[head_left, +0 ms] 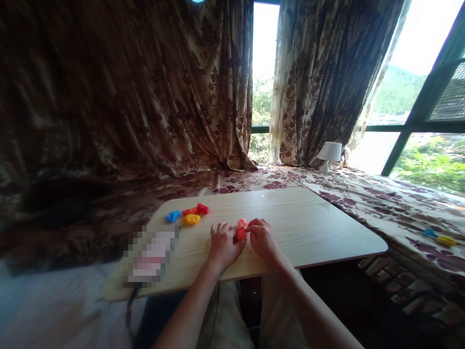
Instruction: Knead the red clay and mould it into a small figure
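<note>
A small coral-coloured crumpled piece (242,230), soft-looking, lies between my hands near the front of the light wooden table (308,218). My left hand (225,244) rests on the tabletop and grips the piece's left side with thumb and forefinger. From the other side, my right hand (264,238) pinches its right edge with bent fingers. What exactly the piece is, I cannot make out. Farther left on the table lie similar crumpled pieces: a blue one (173,216), a yellow one (192,219) and a red one (196,209).
At the table's left is a blurred-out flat object (150,259) with a dark cable (131,308). Another blue piece (429,232) and yellow piece (446,240) lie on the floral cover at right. A white lamp (330,152) stands behind, near curtains (218,97) and windows.
</note>
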The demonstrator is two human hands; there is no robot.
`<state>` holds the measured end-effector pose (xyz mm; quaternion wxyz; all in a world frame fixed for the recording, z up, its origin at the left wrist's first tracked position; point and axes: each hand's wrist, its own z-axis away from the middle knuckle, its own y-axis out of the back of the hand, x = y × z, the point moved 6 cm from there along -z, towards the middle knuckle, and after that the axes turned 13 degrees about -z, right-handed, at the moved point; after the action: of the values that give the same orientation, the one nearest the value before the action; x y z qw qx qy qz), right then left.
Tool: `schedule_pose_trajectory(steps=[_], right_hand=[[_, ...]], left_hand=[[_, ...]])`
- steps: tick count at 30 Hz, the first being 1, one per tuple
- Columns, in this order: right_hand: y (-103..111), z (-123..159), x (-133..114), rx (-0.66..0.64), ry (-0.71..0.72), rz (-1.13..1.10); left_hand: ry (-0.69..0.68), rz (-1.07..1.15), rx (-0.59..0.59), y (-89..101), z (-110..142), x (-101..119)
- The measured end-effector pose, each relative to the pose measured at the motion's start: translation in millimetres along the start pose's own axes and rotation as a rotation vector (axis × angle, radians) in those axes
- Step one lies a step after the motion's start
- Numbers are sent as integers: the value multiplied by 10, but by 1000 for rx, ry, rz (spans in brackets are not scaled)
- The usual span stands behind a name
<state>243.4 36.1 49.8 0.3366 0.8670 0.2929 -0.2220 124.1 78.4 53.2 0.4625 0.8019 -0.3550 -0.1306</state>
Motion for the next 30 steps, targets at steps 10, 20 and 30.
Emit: schedule_pose_trajectory(steps=[10, 20, 30], right_hand=[[6, 13, -144, -39, 84, 58], [-17, 13, -147, -64, 109, 41], [23, 7, -68, 10, 42, -1]], left_hand=[[33, -1, -1, 17, 4, -16], [21, -19, 4, 8, 5, -17], [9, -10, 31, 24, 13, 1]])
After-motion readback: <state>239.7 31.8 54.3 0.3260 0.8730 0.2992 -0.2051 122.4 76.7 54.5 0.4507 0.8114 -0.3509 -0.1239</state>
